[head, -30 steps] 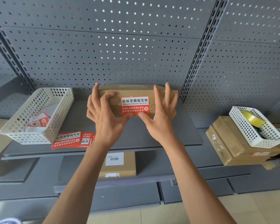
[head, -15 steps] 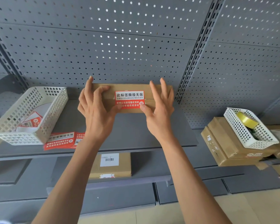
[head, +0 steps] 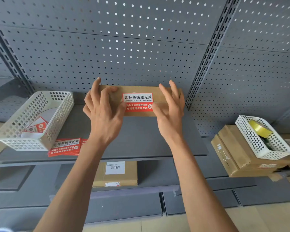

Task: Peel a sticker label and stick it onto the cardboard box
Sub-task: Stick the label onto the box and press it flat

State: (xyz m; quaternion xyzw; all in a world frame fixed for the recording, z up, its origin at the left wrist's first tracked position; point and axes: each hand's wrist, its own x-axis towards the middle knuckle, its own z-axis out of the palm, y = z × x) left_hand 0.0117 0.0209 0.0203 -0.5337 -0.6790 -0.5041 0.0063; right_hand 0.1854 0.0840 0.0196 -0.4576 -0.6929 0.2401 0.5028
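**Operator:** What is the state of my hands right now?

**Guide:** Your left hand (head: 104, 113) and right hand (head: 170, 111) stand apart, one at each end of the sticker label (head: 138, 102). The fingers of both are spread and nearly straight. They grip nothing. Each thumb touches a short edge of the label, and the longer fingers reach up over the top of the cardboard box (head: 141, 91).

**Operator:** What has changed in the last second?

**Guide:** Your hands and the box have come closer to the perforated back panel (head: 107, 52), and the box now sits at the rear of the shelf (head: 141, 136). Your thumbs have stayed at the label's two ends throughout. The label already lay flat across the seam between the box flaps a second ago, and it lies the same way now.

**Operator:** What does that mean for the task?

**Guide:** Judge the label as applied. It appears flat, with no lifted corner visible, though your thumbs hide its outer ends. The remaining step is likely a final press along those ends, then release.

**Operator:** And around the box?

**Guide:** Spare stickers (head: 65, 146) lie on the shelf to your left, beside a white basket (head: 57, 114). A second basket (head: 258, 148) rests on stacked boxes (head: 233, 156) to your right.
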